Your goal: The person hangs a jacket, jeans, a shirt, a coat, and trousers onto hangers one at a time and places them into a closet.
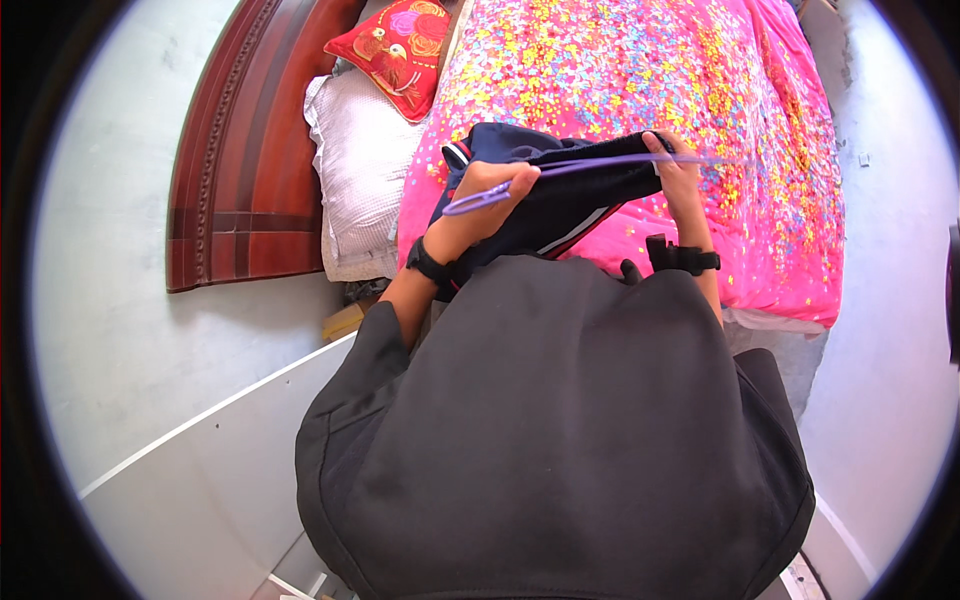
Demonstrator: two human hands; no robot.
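Note:
A purple clothes hanger (600, 159) runs sideways over a navy garment (545, 212). Closed around the hanger's left end is my left hand (468, 222), with the looped end sticking out past the fingers. My right hand (677, 170) grips the garment's dark upper right edge between thumb and fingers, close to the hanger's right end. White and red stripes show along the garment's lower edge and at its upper left corner. The cloth hangs between my hands above the near part of the bed; part of it lies behind my left wrist.
The bed carries a bright pink floral cover (600, 60). At its left are a white frilled pillow (368, 165), a red embroidered cushion (395, 60) and a dark wooden headboard (260, 170). A white panel (220, 450) stands at lower left. Pale walls flank both sides.

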